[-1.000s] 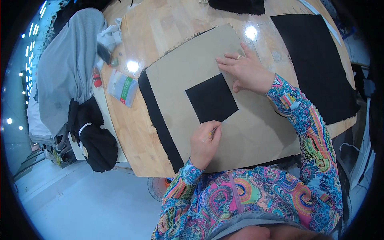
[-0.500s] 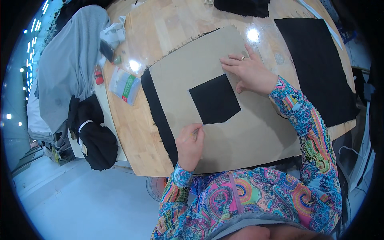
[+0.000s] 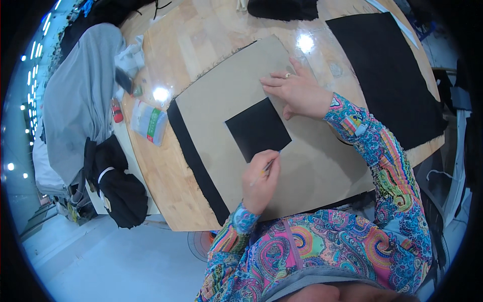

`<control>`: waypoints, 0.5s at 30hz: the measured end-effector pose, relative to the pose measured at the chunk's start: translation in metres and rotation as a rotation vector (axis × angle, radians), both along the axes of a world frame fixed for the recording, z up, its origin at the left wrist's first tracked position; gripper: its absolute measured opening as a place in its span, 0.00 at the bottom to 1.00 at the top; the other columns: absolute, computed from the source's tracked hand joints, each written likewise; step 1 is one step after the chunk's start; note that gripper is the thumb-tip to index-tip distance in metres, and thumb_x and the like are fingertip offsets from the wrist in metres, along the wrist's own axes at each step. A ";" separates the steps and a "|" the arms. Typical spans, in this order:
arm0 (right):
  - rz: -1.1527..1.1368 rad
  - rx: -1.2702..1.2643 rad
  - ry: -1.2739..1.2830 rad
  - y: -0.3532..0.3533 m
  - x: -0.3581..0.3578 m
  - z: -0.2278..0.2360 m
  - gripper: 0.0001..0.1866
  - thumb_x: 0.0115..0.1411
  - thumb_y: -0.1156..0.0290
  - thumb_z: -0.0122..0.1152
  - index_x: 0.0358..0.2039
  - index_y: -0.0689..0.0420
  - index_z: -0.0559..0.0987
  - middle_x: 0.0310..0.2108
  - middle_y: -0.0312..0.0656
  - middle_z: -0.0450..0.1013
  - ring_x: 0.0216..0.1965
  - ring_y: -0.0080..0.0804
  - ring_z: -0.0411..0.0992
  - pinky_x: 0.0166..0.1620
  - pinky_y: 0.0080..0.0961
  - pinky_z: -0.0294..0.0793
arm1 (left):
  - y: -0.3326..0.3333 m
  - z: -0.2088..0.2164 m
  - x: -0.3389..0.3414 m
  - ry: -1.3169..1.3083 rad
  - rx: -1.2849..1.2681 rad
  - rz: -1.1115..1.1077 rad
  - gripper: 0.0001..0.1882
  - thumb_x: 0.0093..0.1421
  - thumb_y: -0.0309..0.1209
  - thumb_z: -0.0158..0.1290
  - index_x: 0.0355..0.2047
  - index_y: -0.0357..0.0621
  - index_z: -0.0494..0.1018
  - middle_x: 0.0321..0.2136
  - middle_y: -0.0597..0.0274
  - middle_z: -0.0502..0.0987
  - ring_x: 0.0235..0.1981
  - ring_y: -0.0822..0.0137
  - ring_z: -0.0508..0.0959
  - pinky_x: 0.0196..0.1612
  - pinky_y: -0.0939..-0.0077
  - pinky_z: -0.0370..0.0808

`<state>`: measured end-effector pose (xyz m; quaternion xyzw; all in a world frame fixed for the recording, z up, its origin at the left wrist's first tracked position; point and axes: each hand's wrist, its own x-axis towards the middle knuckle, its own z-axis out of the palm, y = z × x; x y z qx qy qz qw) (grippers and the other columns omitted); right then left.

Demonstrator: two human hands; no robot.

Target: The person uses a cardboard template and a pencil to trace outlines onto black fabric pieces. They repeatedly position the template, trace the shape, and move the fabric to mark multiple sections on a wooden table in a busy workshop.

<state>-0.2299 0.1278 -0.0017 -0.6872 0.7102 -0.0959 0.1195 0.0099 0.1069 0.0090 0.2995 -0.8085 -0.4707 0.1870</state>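
Note:
A tan card template [image 3: 206,100] lies over black fabric [image 3: 188,143], whose dark margin shows along the left and lower edges. Through the cut-out in the card a five-sided patch of the black fabric [image 3: 259,123] is visible. My left hand [image 3: 259,183] pinches a thin pen-like marker [image 3: 266,169] at the lower edge of that cut-out; its tip is too small to make out. Spread flat, my right hand [image 3: 304,95] presses on the card just above and right of the cut-out, fingers apart.
Another black fabric piece [image 3: 387,75] lies at the right, and a folded black one [image 3: 284,7] at the far edge. To the left are a clear plastic packet [image 3: 148,122], a small red object [image 3: 116,110], grey cloth [image 3: 83,95] and a black garment [image 3: 123,186].
My left hand has travelled rightward along the cut-out's lower edge with the marker. My right hand keeps its place on the card. The whole view has shifted slightly.

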 end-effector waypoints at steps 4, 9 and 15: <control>0.001 -0.024 0.002 0.000 0.000 0.000 0.39 0.35 0.64 0.76 0.51 0.56 0.73 0.58 0.34 0.64 0.61 0.33 0.60 0.66 0.61 0.43 | 0.007 -0.015 -0.017 0.024 0.014 -0.006 0.05 0.57 0.20 0.56 0.35 0.34 0.75 0.33 0.58 0.77 0.32 0.74 0.77 0.35 0.82 0.75; 0.002 0.087 -0.037 -0.001 -0.002 0.006 0.41 0.37 0.64 0.75 0.55 0.56 0.70 0.61 0.34 0.61 0.64 0.32 0.55 0.67 0.58 0.39 | 0.008 -0.021 -0.024 0.033 0.033 -0.001 0.05 0.57 0.20 0.56 0.35 0.34 0.76 0.33 0.56 0.78 0.32 0.72 0.78 0.35 0.81 0.76; 0.007 0.081 -0.039 0.000 -0.002 0.005 0.42 0.37 0.64 0.75 0.55 0.57 0.69 0.62 0.34 0.60 0.64 0.32 0.55 0.67 0.59 0.39 | 0.009 -0.013 -0.029 0.004 -0.018 -0.021 0.05 0.56 0.19 0.56 0.34 0.35 0.76 0.33 0.55 0.79 0.31 0.70 0.79 0.36 0.79 0.77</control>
